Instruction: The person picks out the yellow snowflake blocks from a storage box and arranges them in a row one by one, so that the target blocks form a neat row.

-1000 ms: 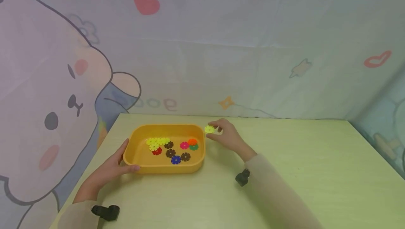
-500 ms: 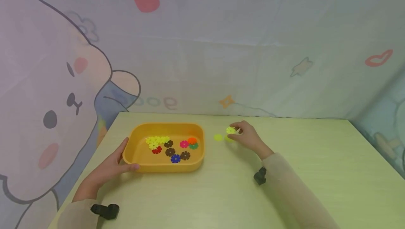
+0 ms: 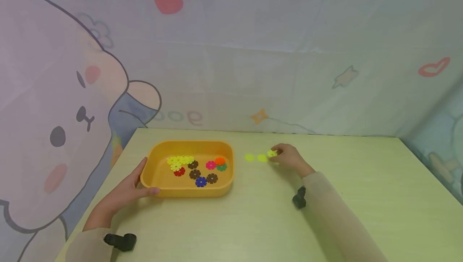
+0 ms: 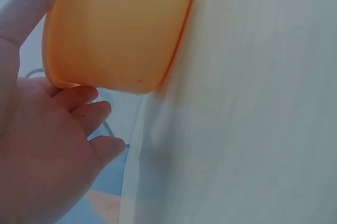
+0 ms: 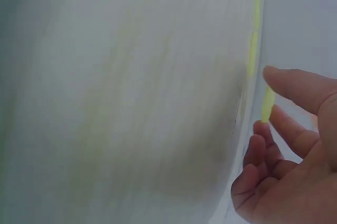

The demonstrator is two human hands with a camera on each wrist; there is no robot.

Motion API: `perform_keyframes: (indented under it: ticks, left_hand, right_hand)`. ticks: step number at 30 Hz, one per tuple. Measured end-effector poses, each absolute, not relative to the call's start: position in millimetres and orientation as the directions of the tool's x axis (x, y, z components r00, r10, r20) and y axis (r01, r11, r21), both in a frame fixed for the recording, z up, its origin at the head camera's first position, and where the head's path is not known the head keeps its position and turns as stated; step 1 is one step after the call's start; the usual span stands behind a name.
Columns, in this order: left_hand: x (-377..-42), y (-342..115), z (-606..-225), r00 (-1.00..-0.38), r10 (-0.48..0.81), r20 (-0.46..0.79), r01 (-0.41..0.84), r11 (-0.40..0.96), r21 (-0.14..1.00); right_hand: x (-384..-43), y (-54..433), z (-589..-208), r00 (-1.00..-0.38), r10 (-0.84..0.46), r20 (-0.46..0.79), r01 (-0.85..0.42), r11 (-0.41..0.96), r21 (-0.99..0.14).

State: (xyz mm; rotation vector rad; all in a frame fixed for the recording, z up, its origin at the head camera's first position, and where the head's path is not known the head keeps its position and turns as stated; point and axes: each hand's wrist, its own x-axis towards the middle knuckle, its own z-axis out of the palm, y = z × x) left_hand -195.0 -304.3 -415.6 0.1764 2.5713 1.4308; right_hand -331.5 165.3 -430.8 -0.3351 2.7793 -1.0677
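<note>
My right hand (image 3: 290, 158) pinches a yellow snowflake disc (image 3: 272, 154) between thumb and fingers, low over the table right of the tray. The right wrist view shows that disc (image 5: 268, 104) edge-on between the fingertips. To its left, two yellow discs (image 3: 249, 157) lie in a row on the table. My left hand (image 3: 125, 193) grips the left end of the yellow-orange plastic tray (image 3: 188, 193), thumb at the front wall and fingers along the left side. Inside the tray lie several yellow discs (image 3: 176, 166), with brown, red, blue, pink, orange and green ones.
The pale wooden table (image 3: 347, 197) stretches to the right and front of the tray. Behind it hangs a printed cloth (image 3: 231, 53) reaching down to the table's back edge. A black wrist camera (image 3: 299, 197) sits on the right sleeve, another (image 3: 122, 242) on the left.
My right hand has carried the yellow disc rightward from beside the tray's rim, then lowered it to the right end of the row. The left hand still holds the tray in place.
</note>
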Motion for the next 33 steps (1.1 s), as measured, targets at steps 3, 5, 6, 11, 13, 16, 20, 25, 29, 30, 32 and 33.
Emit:
perform_keyframes:
  ticks: [3,5,6,11,13,16,20,25,29,30,32,33]
  left_hand:
    - [-195.5,-304.2,-415.5,-0.974,0.202,-0.107,0.013,0.518,0.856]
    - [-195.4,-304.3,-415.2,-0.973,0.206,-0.104,0.016,0.513,0.858]
    - [-195.3,-304.2,-415.1,-0.973,0.206,-0.104,0.017,0.513,0.858]
    - [-195.1,-304.0,-414.7,-0.973,0.206,-0.106,0.015,0.514,0.858]
    - [-195.1,-303.9,-414.6,-0.973,0.206,-0.107,0.015,0.514,0.857]
    - [-195.3,-303.9,-414.7,-0.973,0.206,-0.108,0.014,0.515,0.857]
    - [-195.7,-303.8,-415.0,-0.973,0.203,-0.11,0.012,0.519,0.854]
    - [-195.9,-303.9,-415.6,-0.973,0.199,-0.116,0.005,0.519,0.855]
    - [-196.0,-303.8,-415.7,-0.973,0.198,-0.117,0.003,0.518,0.855]
    - [-196.0,-303.9,-415.7,-0.973,0.2,-0.115,0.005,0.515,0.857]
    - [-196.3,-303.9,-415.9,-0.972,0.206,-0.11,0.011,0.507,0.862]
    - [-196.4,-303.9,-416.1,-0.972,0.209,-0.107,0.013,0.504,0.864]
  right_hand:
    - [-333.4,166.0,-432.0,-0.965,-0.238,-0.107,-0.11,0.742,-0.661]
    - [-333.3,166.1,-432.4,-0.966,-0.227,-0.127,-0.087,0.745,-0.661]
    - [-332.9,165.9,-432.1,-0.966,-0.222,-0.137,-0.077,0.745,-0.663]
    - [-332.7,166.0,-432.2,-0.966,-0.207,-0.152,-0.057,0.751,-0.658]
    - [-333.1,166.5,-432.8,-0.966,-0.208,-0.152,-0.059,0.754,-0.654]
    - [-334.2,167.4,-433.9,-0.966,-0.211,-0.15,-0.067,0.762,-0.644]
    - [-334.7,168.1,-434.1,-0.965,-0.214,-0.153,-0.069,0.768,-0.637]
    - [-333.6,168.4,-433.2,-0.961,-0.22,-0.169,-0.064,0.768,-0.637]
    - [-332.8,168.8,-432.6,-0.958,-0.224,-0.178,-0.059,0.764,-0.643]
    - [-332.9,168.9,-432.5,-0.958,-0.221,-0.18,-0.054,0.762,-0.645]
    - [-332.7,169.1,-431.8,-0.958,-0.225,-0.18,-0.059,0.764,-0.643]
    - [-332.7,169.3,-431.6,-0.957,-0.225,-0.18,-0.059,0.764,-0.643]
